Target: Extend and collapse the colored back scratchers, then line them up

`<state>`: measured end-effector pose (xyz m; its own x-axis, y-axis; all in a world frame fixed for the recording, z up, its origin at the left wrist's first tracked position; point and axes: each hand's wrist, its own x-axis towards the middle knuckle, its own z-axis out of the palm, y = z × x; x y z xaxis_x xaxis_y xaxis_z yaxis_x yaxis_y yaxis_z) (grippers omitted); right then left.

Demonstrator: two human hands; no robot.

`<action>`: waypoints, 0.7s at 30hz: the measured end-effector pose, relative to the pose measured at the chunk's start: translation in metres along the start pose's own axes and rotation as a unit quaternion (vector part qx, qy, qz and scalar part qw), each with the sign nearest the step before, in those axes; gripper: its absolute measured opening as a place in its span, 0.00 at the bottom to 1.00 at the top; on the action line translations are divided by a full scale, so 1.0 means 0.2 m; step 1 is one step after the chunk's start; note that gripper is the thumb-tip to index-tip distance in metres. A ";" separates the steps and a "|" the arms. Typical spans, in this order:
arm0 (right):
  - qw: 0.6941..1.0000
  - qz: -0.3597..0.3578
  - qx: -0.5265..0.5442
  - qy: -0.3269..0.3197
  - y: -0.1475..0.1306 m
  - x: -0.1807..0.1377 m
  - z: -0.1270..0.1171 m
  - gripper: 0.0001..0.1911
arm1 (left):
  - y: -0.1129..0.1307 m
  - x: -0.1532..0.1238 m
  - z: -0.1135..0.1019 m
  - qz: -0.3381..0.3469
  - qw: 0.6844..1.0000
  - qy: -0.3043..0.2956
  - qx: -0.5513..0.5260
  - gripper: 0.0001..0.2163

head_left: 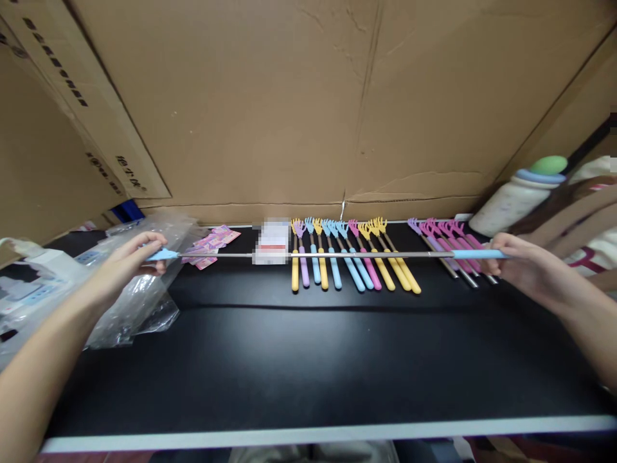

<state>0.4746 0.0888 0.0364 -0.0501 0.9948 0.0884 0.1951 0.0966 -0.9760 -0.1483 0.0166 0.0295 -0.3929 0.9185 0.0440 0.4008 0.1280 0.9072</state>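
I hold a blue telescopic back scratcher (pixel 318 255) stretched out full length across the black table (pixel 308 360). My left hand (pixel 128 260) pinches its blue claw end at the left. My right hand (pixel 523 267) grips its blue handle at the right. The thin metal rod runs level above a row of several yellow, blue, purple and pink scratchers (pixel 354 257) lying side by side. A second bunch of purple and pink scratchers (pixel 448 244) lies near my right hand.
Clear plastic bags (pixel 144 302) lie at the left, pink cards (pixel 212 244) behind them. A small white box (pixel 272 242) sits mid-table. Cardboard walls (pixel 308 96) close off the back and sides. A white bottle with a green cap (pixel 525 193) stands at the right.
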 end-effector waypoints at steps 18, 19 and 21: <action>0.981 -0.074 -0.075 -0.164 -0.04 -0.14 0.26 0.15 | 0.15 -0.21 0.26 0.096 0.992 -0.065 0.058 0.22; 0.975 -0.074 -0.091 -0.188 -0.04 -0.16 0.29 0.15 | 0.15 -0.23 0.29 0.110 0.988 -0.086 0.071 0.21; 0.961 -0.074 -0.120 -0.238 -0.05 -0.18 0.36 0.15 | 0.15 -0.26 0.34 0.152 0.974 -0.129 0.110 0.18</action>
<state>0.4041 0.0506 0.0284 -0.5256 0.8482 0.0656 0.3695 0.2970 -0.8805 -0.0600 -0.0017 0.0265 -0.0196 0.9863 0.1635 0.6452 -0.1125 0.7557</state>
